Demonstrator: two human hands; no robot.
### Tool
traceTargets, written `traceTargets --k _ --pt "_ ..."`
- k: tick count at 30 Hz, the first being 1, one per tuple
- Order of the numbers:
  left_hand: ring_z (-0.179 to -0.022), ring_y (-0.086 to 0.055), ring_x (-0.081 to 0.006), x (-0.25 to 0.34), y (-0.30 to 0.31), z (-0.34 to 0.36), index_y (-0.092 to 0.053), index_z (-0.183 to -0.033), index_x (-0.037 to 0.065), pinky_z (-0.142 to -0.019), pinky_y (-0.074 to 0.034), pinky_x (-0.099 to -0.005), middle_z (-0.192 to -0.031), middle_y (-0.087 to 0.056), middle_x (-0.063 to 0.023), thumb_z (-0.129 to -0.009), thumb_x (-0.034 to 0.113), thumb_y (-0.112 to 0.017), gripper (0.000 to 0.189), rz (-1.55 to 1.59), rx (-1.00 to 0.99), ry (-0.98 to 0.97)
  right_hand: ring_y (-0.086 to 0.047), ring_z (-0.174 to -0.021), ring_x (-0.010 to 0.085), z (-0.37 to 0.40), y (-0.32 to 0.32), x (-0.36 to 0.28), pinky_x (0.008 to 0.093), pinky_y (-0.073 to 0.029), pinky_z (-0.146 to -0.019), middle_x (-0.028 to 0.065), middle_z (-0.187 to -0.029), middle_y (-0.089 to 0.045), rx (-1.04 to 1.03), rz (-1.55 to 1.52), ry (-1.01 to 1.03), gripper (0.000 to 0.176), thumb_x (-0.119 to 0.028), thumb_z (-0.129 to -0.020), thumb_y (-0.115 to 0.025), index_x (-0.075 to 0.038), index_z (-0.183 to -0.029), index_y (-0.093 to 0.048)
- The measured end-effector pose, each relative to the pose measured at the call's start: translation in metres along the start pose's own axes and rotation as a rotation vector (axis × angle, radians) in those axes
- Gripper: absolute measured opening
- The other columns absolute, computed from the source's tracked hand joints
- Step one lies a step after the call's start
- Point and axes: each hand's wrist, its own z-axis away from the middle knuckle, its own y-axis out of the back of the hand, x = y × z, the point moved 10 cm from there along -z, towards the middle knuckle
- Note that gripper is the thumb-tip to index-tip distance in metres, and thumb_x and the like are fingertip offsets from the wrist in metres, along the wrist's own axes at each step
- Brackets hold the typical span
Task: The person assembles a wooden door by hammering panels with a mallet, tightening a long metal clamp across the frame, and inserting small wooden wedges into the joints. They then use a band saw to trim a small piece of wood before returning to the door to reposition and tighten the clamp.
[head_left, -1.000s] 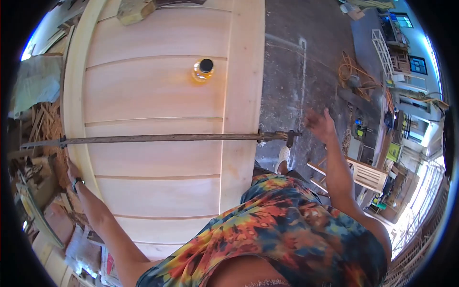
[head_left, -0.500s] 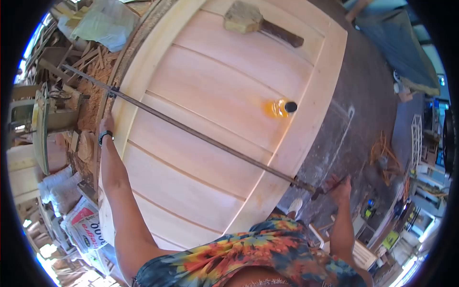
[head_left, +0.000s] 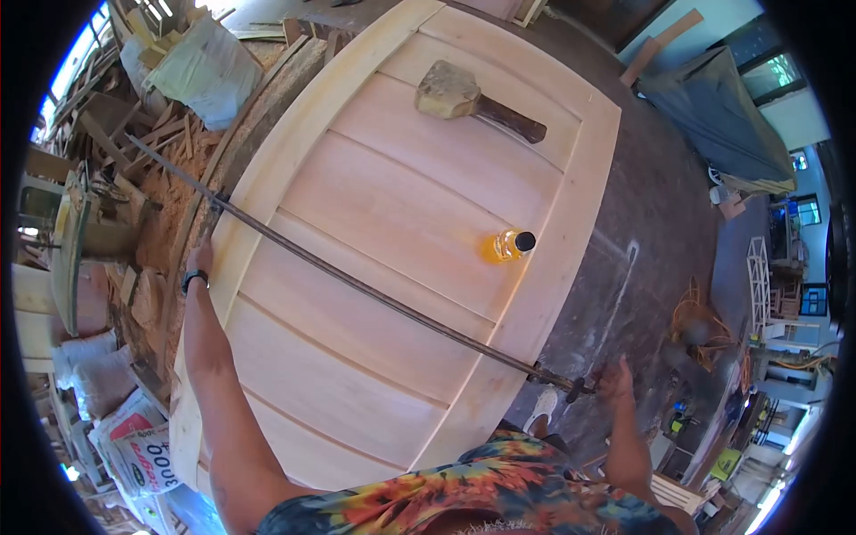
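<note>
A long metal bar clamp (head_left: 383, 301) lies across a pale wooden panelled door (head_left: 357, 223). At the door's left edge my left hand (head_left: 201, 257), with a dark band on the wrist, is closed around the clamp's jaw end; its fingertips are partly hidden. Beyond the right edge, my right hand (head_left: 615, 382) is beside the clamp's screw handle (head_left: 580, 387). Its thumb points up and the fingers are apart. A wooden mallet (head_left: 448, 89) with a dark handle lies on the far panels. Nearer stands a bottle of orange-yellow liquid (head_left: 506, 246) with a black cap.
Wood scraps and sawdust (head_left: 160, 196) fill the left side, with a whitish sack (head_left: 207, 73) and printed bags (head_left: 143, 450). An orange cord (head_left: 695, 312) lies on the dark floor (head_left: 615, 267) to the right. A dark cover (head_left: 718, 116) drapes something at the back right.
My right hand has shifted, and the dark handle bar that crossed it no longer shows there. The head view has moved, so the door sits lower and further left. My left hand stays at the edge.
</note>
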Motion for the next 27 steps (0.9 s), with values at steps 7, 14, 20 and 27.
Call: traceTargets --k 7,14,20,27 --pt "-0.137 -0.031 -0.0369 -0.013 -0.008 -0.019 -0.038 -0.142 0.01 -0.111 -0.023 -0.0418 -0.143 -0.038 -0.0238 -0.09 0.065 -0.027 0.076 -0.039 -0.226 0.001 -0.063 -0.08 0.0289 0.086 0.016 0.033 0.0431 -0.05 -0.074 0.0187 -0.082 -0.065 -0.009 0.12 -0.347 0.095 -0.078 -0.083 -0.036 0.013 -0.097 -0.06" --pt "-0.131 -0.042 -0.0256 0.0 -0.004 -0.001 -0.05 -0.134 0.003 -0.108 -0.028 -0.0336 -0.139 -0.047 -0.0203 -0.09 0.06 -0.044 0.072 0.396 -0.331 -0.125 -0.053 -0.114 0.0454 0.002 0.061 0.049 0.0506 -0.038 -0.099 0.0293 -0.129 -0.052 0.219 0.474 -0.195 0.075 -0.061 -0.093 -0.038 0.0 -0.138 -0.043" --pt "-0.11 -0.058 -0.0354 -0.054 -0.025 -0.079 -0.059 -0.125 0.012 -0.092 -0.043 -0.0409 -0.118 -0.06 -0.0253 -0.093 0.039 -0.046 0.044 -0.055 -0.079 -0.198 -0.059 -0.102 0.0285 -0.083 0.066 0.069 0.0419 -0.044 -0.091 0.0182 -0.111 -0.063 0.134 0.386 0.064 0.055 -0.047 -0.096 -0.045 0.001 -0.119 -0.06" --pt "-0.111 -0.058 -0.0354 -0.055 -0.028 -0.125 -0.057 -0.127 0.013 -0.092 -0.043 -0.0409 -0.118 -0.06 -0.0251 -0.093 0.038 -0.046 0.043 -0.185 -0.04 -0.143 -0.059 -0.091 0.0187 -0.018 0.013 0.052 0.0386 -0.044 -0.084 0.0062 -0.102 -0.065 0.172 0.471 -0.329 0.06 -0.059 -0.091 -0.047 -0.006 -0.11 -0.063"
